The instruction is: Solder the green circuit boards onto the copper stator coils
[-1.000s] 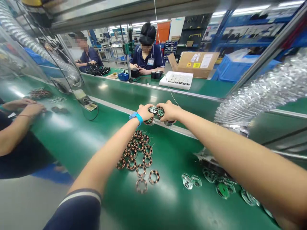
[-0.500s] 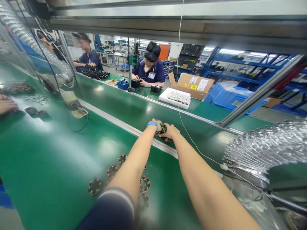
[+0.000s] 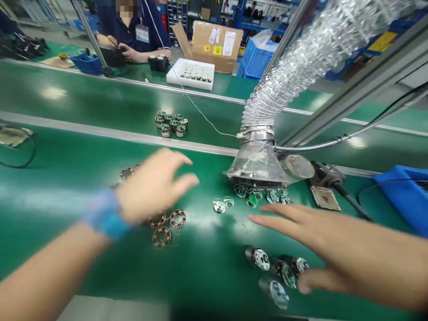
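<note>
My left hand (image 3: 152,185), blurred and wearing a blue wristband (image 3: 107,215), hovers over several copper-wound motor stators (image 3: 162,237) on the green bench. Its thumb and fingers are apart with nothing between them. My right hand (image 3: 321,243) reaches in from the right, fingers spread and empty. Below its fingertips stand several stators fitted with circuit boards (image 3: 286,273). Small round circuit boards (image 3: 220,206) lie between the hands, and more are under the fume hood (image 3: 257,165). Beyond the metal rail, a cluster of board-topped stators (image 3: 171,122) sits together.
A silver flexible duct (image 3: 284,67) drops to the hood. Right of it are a soldering iron holder with a sponge (image 3: 325,198) and a blue bin (image 3: 404,194). Across the line, a co-worker (image 3: 133,35) sits near a white foam tray (image 3: 190,73) and a cardboard box (image 3: 216,44).
Both hands have let go of the board-topped stators beyond the rail and drawn back toward me, moving apart. The view has turned right and down, bringing the hood and loose boards into sight.
</note>
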A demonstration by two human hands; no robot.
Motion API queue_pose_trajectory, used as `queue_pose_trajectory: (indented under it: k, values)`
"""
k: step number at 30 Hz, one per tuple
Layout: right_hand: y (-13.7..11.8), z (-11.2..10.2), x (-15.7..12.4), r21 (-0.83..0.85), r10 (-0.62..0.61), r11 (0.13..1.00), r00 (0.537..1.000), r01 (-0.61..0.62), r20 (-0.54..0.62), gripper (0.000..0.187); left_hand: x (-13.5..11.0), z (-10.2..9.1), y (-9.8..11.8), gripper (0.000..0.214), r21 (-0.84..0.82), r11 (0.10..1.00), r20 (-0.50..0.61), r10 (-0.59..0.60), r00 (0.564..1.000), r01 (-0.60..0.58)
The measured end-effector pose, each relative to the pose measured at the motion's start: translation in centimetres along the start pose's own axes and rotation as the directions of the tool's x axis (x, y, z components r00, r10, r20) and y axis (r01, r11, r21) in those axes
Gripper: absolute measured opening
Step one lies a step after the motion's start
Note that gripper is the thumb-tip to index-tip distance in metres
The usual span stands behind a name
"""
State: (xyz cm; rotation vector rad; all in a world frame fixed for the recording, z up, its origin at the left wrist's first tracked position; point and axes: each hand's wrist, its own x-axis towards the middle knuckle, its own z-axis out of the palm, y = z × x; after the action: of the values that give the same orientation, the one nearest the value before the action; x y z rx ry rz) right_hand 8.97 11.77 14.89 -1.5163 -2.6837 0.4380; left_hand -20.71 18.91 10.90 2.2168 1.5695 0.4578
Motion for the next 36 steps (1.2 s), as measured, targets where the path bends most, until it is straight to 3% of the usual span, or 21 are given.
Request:
queue_pose_trajectory:
  k: [1, 3, 5, 6, 9, 11, 13, 16, 18, 20, 21, 23, 26, 28, 31, 33, 36]
  values:
    - [1.8, 2.1, -3.5, -0.109, 0.027, 0.994, 0.991, -0.013, 0.133, 0.104, -2.1, 2.1, 2.4, 0.047, -0.057, 0.989, 0.146, 0.140, 0.979, -0.133]
    - [4.8, 6.7, -8.6, -0.222, 0.135, 0.971, 0.963, -0.083, 0.232, 0.110, -5.3, 7.1, 7.0, 0.075, -0.157, 0.954, 0.358, 0.297, 0.885, -0.257]
    - [6.4, 10.8, -11.4, -0.211, 0.198, 0.964, 0.965, -0.159, 0.174, 0.101, -7.1, 12.4, 10.7, 0.103, -0.150, 0.958, 0.475, 0.285, 0.832, -0.242]
    - [6.6, 12.4, -12.1, -0.168, 0.207, 0.969, 0.967, -0.182, 0.145, 0.090, -7.7, 14.8, 12.1, 0.107, -0.163, 0.951, 0.497, 0.309, 0.811, -0.262]
    - [6.1, 15.4, -12.4, -0.052, 0.247, 0.968, 0.967, -0.244, 0.059, 0.048, -8.4, 20.0, 14.5, 0.080, -0.179, 0.953, 0.460, 0.300, 0.836, -0.243]
    - [5.7, 16.3, -11.5, 0.007, 0.268, 0.963, 0.961, -0.269, 0.068, 0.037, -8.5, 21.0, 14.8, 0.044, -0.140, 0.986, 0.438, 0.139, 0.888, -0.085]
    - [5.4, 16.6, -9.8, 0.062, 0.256, 0.963, 0.963, -0.262, 0.085, 0.038, -8.2, 20.1, 14.1, 0.036, -0.134, 0.991, 0.454, 0.089, 0.887, -0.031]
    - [4.4, 15.5, -5.7, 0.129, 0.148, 0.980, 0.987, -0.154, 0.056, 0.037, -7.8, 16.1, 11.4, 0.053, -0.149, 0.988, 0.439, 0.097, 0.893, -0.034]
    - [2.5, 13.6, -1.9, 0.142, 0.035, 0.989, 0.999, -0.036, 0.008, 0.034, -7.5, 12.7, 9.0, 0.054, -0.122, 0.992, 0.327, 0.022, 0.945, 0.019]
    - [-0.5, 10.9, 2.6, 0.086, -0.023, 0.996, 0.993, 0.033, -0.115, 0.033, -6.9, 9.1, 6.3, 0.049, -0.109, 0.994, 0.120, -0.008, 0.993, 0.021]
    - [-2.2, 9.4, 5.0, 0.026, -0.028, 0.999, 0.985, 0.033, -0.168, 0.032, -6.4, 7.3, 4.7, 0.047, -0.095, 0.995, 0.019, 0.003, 1.000, -0.001]
    - [-5.2, 6.7, 10.3, -0.064, -0.010, 0.998, 0.987, 0.000, -0.158, 0.029, -4.3, 4.1, 1.4, 0.046, -0.047, 0.998, -0.132, 0.028, 0.991, -0.035]
    - [-6.9, 3.9, 18.8, -0.088, 0.070, 0.992, 0.982, -0.086, -0.173, 0.028, 1.2, 1.1, -3.5, 0.051, 0.043, 0.998, -0.223, 0.047, 0.974, -0.038]
    - [-5.9, 3.2, 24.0, -0.093, 0.147, 0.982, 0.975, -0.164, -0.167, 0.034, 5.9, 0.7, -6.1, 0.057, 0.061, 0.998, -0.205, -0.010, 0.979, 0.023]
    - [-3.0, 3.3, 29.6, -0.084, 0.254, 0.960, 0.957, -0.267, -0.136, 0.034, 12.6, 1.8, -8.2, 0.061, 0.078, 0.996, -0.168, -0.038, 0.985, 0.052]
    - [-1.1, 3.8, 31.6, -0.071, 0.317, 0.942, 0.940, -0.327, -0.124, 0.034, 15.9, 2.8, -8.7, 0.045, 0.093, 0.993, -0.134, -0.057, 0.989, 0.070]
    - [0.7, 4.6, 33.0, -0.038, 0.373, 0.924, 0.918, -0.381, -0.136, 0.034, 18.9, 3.8, -8.8, 0.032, 0.122, 0.987, -0.099, -0.090, 0.991, 0.101]
